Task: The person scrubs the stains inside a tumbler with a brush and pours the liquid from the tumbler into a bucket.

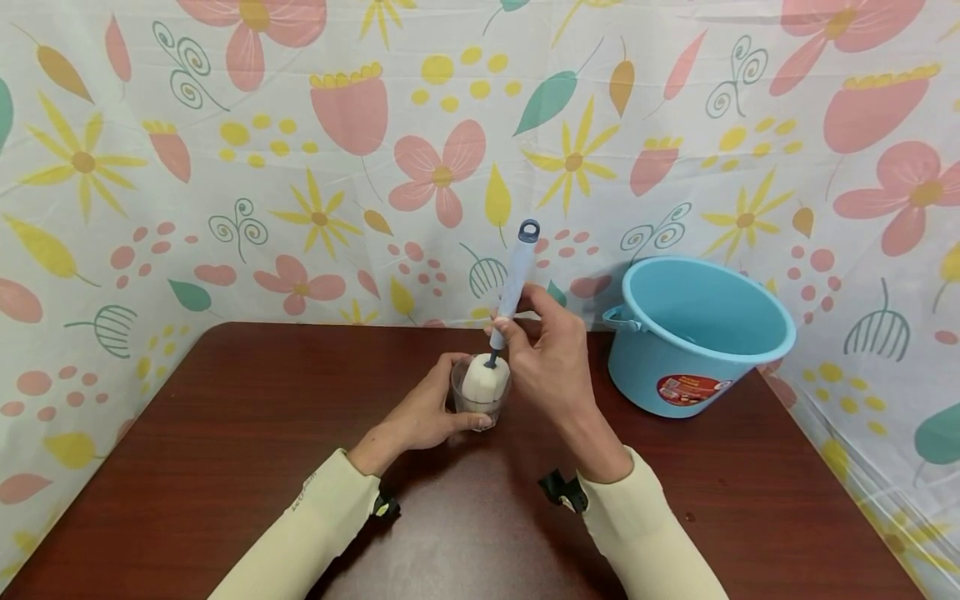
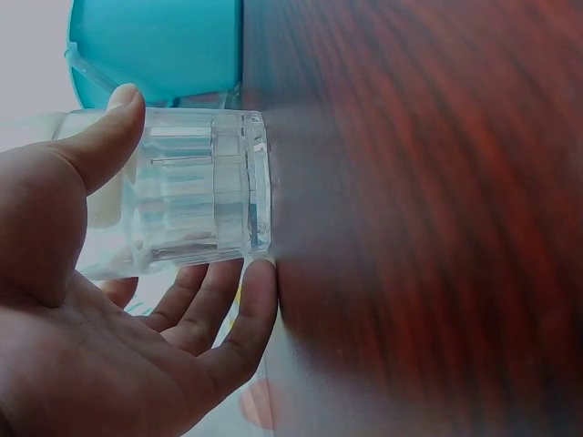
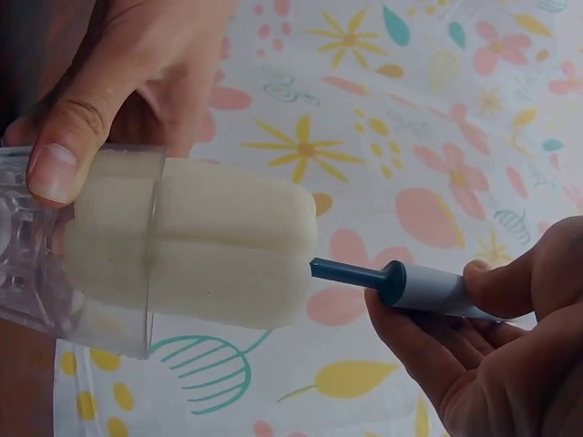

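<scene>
Upright at the middle of the table, a clear glass (image 1: 487, 410) has my left hand (image 1: 423, 412) holding its side, thumb in front and fingers behind. In the left wrist view its ribbed base (image 2: 232, 182) sits right at the tabletop. A sponge cup brush has its white, grooved head (image 3: 237, 241) partly inside the glass, with the upper part above the rim. My right hand (image 1: 551, 354) pinches the brush's pale blue handle (image 1: 516, 275) near its lower end. The dark blue stem (image 3: 351, 273) meets the top of the sponge. The handle tilts slightly right, its hanging loop uppermost.
A light blue bucket (image 1: 630, 371) with a red label stands to the right, close behind my right hand. The dark brown table (image 1: 247, 433) ends at a floral curtain (image 1: 442, 175) behind and at both sides. Black straps (image 1: 562, 492) show at my wrists.
</scene>
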The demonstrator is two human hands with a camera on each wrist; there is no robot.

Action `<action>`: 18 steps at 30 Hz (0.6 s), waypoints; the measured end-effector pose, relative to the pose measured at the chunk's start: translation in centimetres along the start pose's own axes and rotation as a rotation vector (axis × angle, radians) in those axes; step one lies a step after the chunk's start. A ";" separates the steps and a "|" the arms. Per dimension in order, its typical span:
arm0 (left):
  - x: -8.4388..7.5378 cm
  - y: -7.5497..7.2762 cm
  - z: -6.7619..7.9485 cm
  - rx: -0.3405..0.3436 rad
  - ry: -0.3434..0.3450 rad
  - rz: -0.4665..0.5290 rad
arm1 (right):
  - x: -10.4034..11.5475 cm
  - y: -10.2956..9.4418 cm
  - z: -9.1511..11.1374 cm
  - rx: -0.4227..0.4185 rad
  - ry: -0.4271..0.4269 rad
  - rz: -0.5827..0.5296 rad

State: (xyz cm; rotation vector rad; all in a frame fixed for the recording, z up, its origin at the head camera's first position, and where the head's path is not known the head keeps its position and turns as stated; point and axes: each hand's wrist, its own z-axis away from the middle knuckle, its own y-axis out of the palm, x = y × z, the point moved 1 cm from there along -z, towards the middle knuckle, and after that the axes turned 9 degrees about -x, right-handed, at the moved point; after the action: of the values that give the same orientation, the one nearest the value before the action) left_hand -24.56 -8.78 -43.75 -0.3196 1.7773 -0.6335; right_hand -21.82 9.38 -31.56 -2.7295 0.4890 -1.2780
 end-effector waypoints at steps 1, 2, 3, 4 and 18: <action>0.0 0.0 0.0 0.000 0.002 0.002 | 0.0 0.0 0.0 -0.001 0.004 -0.003; 0.0 0.0 0.0 0.000 0.004 0.004 | 0.0 0.0 0.0 -0.001 0.007 -0.009; 0.0 0.0 0.0 0.001 0.005 0.005 | 0.0 -0.1 0.0 -0.001 0.012 -0.015; 0.0 0.0 0.0 0.002 0.006 0.006 | 0.0 -0.1 0.0 -0.001 0.018 -0.022; -0.3 -0.1 0.1 0.013 0.002 0.030 | -1.1 -0.2 -0.3 -0.019 0.095 -0.123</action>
State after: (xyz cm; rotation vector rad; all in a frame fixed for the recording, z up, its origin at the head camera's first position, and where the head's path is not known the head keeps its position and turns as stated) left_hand -24.43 -8.73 -43.51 -0.2826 1.7756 -0.6240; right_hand -22.63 9.94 -32.09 -2.7628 0.3469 -1.4445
